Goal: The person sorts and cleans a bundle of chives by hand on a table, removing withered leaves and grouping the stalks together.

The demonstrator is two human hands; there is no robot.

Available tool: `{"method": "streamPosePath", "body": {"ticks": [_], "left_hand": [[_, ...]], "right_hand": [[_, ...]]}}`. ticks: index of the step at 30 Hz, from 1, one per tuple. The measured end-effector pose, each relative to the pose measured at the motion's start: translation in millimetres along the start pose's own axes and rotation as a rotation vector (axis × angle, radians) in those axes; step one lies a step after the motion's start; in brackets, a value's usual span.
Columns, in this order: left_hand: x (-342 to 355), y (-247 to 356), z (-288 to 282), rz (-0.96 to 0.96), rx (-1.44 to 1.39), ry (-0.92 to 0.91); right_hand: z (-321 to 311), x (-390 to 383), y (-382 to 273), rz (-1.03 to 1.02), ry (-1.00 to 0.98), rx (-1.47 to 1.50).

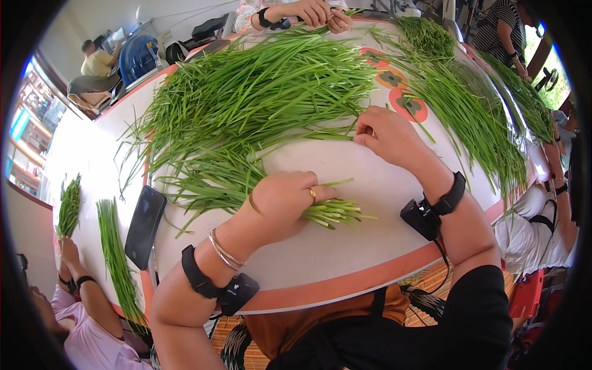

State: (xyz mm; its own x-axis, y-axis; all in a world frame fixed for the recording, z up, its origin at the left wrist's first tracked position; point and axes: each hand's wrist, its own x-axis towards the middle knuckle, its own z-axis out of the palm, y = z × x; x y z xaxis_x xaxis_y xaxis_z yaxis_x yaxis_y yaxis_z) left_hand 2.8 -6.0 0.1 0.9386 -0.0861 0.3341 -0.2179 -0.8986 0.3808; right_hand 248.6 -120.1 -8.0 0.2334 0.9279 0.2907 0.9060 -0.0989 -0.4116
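Note:
My left hand [277,203] is wrapped round a small bunch of garlic chives [333,214] above the near part of the table. The pale cut ends stick out to the right of my fist, and the green leaves fan out to the left. Thumb and fingers of my right hand [394,137] are pinched together at the lower right edge of a big loose pile of garlic chives [265,86]. A thin chive stalk runs to those fingertips; the fingers partly hide its end.
A dark phone [145,219] lies left of my left arm, beside a long chive bundle [114,246]. More chives [468,117] spread along the right side. Co-workers' hands [317,13] are busy at the far edge and at both sides of the table [345,280].

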Motion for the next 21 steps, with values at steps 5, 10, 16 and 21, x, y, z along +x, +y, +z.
{"method": "streamPosePath", "body": {"ticks": [5,10,16,21], "left_hand": [[4.7,10.8,-5.3,-0.14,-0.055,-0.028],[3.4,11.8,-2.8,-0.295,-0.1,0.057],[-0.4,1.8,0.4,-0.201,0.022,0.186],[1.6,0.0,-1.2,-0.139,0.078,0.224]], "right_hand": [[-9.8,6.9,-18.9,0.21,0.035,0.283],[-13.0,3.5,-26.8,0.176,-0.101,0.611],[-23.0,-4.4,-48.4,-0.059,-0.445,0.784],[-40.6,0.6,-31.4,0.164,-0.261,0.476]]}}
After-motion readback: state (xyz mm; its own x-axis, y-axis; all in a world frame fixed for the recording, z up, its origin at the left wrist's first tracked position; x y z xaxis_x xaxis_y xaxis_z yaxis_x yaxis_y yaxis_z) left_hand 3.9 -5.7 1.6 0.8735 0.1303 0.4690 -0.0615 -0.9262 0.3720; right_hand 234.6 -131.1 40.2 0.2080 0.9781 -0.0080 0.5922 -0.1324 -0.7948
